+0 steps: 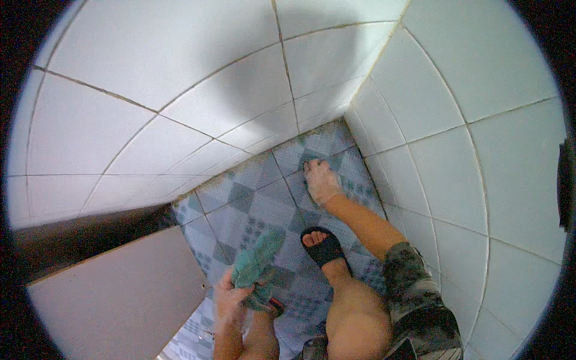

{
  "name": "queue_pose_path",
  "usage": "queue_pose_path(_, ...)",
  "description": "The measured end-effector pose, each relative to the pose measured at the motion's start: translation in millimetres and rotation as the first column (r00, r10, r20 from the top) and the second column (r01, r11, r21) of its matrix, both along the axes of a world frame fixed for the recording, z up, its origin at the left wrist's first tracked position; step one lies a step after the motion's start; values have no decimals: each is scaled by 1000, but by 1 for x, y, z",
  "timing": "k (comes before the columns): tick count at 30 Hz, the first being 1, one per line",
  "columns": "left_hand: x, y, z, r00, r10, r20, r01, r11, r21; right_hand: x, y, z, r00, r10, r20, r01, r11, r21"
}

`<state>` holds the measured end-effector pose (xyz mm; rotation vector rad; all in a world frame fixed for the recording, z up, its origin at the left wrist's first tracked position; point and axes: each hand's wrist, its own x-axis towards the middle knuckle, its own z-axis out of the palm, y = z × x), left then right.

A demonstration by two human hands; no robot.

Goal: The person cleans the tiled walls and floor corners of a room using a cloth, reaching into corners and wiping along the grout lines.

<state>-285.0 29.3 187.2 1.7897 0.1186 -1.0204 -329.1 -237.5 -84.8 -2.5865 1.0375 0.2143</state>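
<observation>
A bunched green cloth (258,258) is gripped in my left hand (230,294), at the lower middle of the view. The cloth hangs over the floor, above and in front of my left foot, which it partly hides. Farther forward, my right hand (321,182) reaches down to the patterned floor tiles (256,204) near the corner, with its fingers bent. Whitish foam or wetness covers that hand. A dark edge shows along its left side, but whether it is a held object or shadow cannot be told.
White tiled walls (180,81) meet in a corner ahead and rise along the right side (450,180). A pale door or panel (121,292) stands at the lower left. My black sandal (325,247) is on the floor between my hands.
</observation>
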Motion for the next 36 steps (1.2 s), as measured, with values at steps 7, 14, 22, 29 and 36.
queue_pose_path(7, 5, 10, -15, 992, 35, -118, -41, 998, -50, 16, -62, -19, 1000, -29, 6, 29, 970, -241)
queue_pose_path(14, -2, 24, -4, 983, 172, -71, -174, 985, -12, 63, -28, -3, 989, -53, -137, 29, 985, -171)
queue_pose_path(22, 12, 19, -6, 964, 214, -159, -246, 944, -220, 92, 38, -31, 989, 25, 147, -18, 999, -45)
queue_pose_path(29, 12, 41, -6, 963, 241, -119, -262, 939, -222, 12, -65, 17, 996, -86, 1, 76, 880, -470)
queue_pose_path(36, 12, 51, -15, 958, 262, -114, -279, 944, -177, 116, 115, 4, 992, 1, 125, 9, 997, -77)
